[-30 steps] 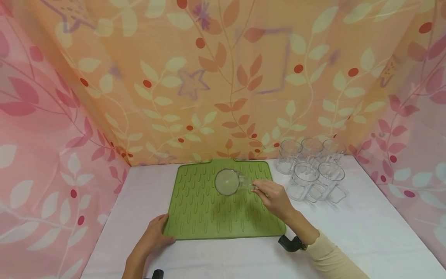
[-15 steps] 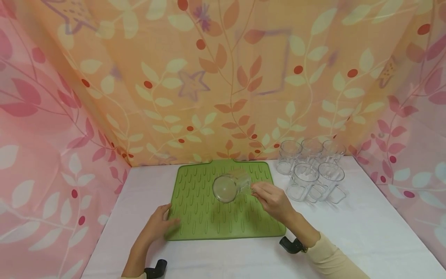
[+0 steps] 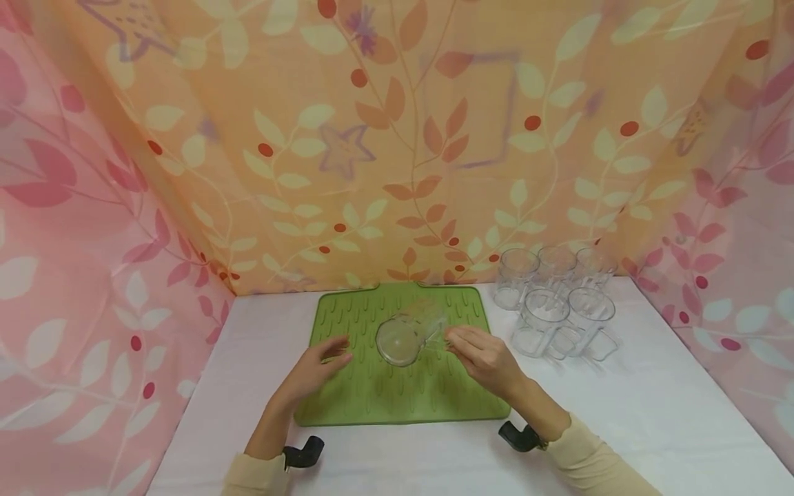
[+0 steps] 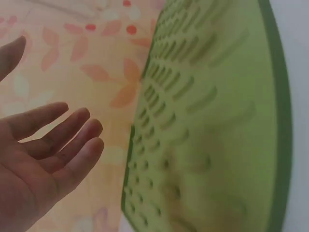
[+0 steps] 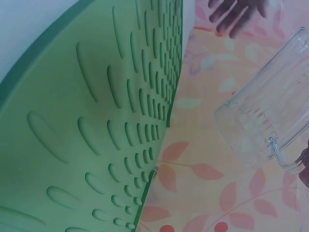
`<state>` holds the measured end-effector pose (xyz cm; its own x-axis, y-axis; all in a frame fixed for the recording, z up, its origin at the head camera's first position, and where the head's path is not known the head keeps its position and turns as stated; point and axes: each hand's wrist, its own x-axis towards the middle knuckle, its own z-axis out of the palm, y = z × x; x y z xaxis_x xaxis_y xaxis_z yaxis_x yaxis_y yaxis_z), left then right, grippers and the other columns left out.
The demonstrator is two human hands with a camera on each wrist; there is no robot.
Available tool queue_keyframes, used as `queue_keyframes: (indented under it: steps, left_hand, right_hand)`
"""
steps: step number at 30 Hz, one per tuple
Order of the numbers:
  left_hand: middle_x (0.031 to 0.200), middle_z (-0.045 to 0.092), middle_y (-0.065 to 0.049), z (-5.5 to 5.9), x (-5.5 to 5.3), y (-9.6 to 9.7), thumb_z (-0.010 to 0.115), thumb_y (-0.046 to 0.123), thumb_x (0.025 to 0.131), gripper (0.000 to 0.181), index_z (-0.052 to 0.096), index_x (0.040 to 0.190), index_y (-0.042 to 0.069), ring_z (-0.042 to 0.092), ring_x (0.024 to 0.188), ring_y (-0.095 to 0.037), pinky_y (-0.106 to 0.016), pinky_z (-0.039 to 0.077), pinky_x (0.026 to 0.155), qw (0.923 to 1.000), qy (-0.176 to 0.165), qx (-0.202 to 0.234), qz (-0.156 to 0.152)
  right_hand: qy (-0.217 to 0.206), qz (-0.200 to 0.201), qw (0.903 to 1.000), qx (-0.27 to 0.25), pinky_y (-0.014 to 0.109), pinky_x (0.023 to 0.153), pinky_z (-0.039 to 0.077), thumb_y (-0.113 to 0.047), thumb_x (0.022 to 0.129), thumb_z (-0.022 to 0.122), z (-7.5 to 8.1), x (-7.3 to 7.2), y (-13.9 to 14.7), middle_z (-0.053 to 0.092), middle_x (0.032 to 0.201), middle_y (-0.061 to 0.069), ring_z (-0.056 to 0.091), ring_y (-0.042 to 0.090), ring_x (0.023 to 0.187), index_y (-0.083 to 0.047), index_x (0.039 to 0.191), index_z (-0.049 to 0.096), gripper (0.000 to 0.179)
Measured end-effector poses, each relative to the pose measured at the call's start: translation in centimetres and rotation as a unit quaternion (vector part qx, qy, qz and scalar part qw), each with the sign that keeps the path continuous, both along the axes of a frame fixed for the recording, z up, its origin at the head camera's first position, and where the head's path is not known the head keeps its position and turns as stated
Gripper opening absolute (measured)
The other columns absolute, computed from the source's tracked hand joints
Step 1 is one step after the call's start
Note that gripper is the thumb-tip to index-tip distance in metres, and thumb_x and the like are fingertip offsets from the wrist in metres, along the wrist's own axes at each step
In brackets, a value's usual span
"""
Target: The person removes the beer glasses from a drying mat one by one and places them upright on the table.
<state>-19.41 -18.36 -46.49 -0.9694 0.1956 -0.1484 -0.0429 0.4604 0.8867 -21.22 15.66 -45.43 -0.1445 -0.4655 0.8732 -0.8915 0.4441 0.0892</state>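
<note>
A clear glass mug [image 3: 398, 341] is held tilted above the green drying mat [image 3: 347, 406]. My right hand [image 3: 484, 355] grips it by the handle from the right. In the right wrist view the mug [image 5: 270, 106] shows in profile, clear of the mat, with fingertips [image 5: 305, 169] at its handle. My left hand [image 3: 316, 368] hovers over the mat's left part, a short way left of the mug. Its fingers are spread and relaxed in the left wrist view, where the hand [image 4: 43, 159] holds nothing. The mat has rows of raised oval ridges.
Several clear mugs stand at the back right of the white table [image 3: 645, 413], among them a front one [image 3: 540, 327] and a back one [image 3: 516, 279]. Patterned cloth [image 3: 409, 138] walls off the back and both sides.
My left hand has let go of the mat's left edge and moved up and right toward the mug. The right hand has tilted the mug, and its round end has come slightly nearer.
</note>
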Motion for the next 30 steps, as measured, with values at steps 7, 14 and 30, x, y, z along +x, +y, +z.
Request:
queue_keyframes:
  steps: [7,14,30]
  left_hand:
    - [0.141,0.055,-0.013,0.9,-1.5,2.0,0.053,0.047,0.097,0.059,0.047,0.144,0.011,0.05,0.133,-0.034,-0.051,0.041,0.111,0.9981,-0.028,0.055,-0.008]
    - [0.136,0.057,-0.019,1.4,-2.9,3.0,0.046,0.048,0.1,0.062,0.048,0.141,0.001,0.055,0.126,-0.03,-0.047,0.046,0.108,0.9888,-0.052,0.12,-0.073]
    - [0.114,0.068,-0.008,1.1,-3.9,4.4,0.037,0.066,0.095,0.088,0.048,0.132,-0.014,0.066,0.1,-0.013,-0.028,0.057,0.089,0.9538,-0.158,0.209,-0.147]
  right_hand:
    - [0.021,-0.001,0.9998,0.007,0.035,0.07,0.061,-0.015,0.1,0.054,0.2,0.1,-0.4,0.075,0.088,0.013,0.072,0.026,0.08,0.003,0.091,0.074,0.028]
    - [0.052,0.017,0.9985,0.005,0.033,0.071,0.061,-0.011,0.099,0.056,0.2,0.3,-0.7,0.076,0.088,0.013,0.072,0.027,0.081,0.001,0.092,0.075,0.024]
    - [0.053,0.011,0.9976,0.042,0.032,0.073,0.061,-0.011,0.101,0.051,-0.1,1.0,-1.0,0.076,0.091,0.012,0.073,0.025,0.084,-0.001,0.095,0.076,0.027]
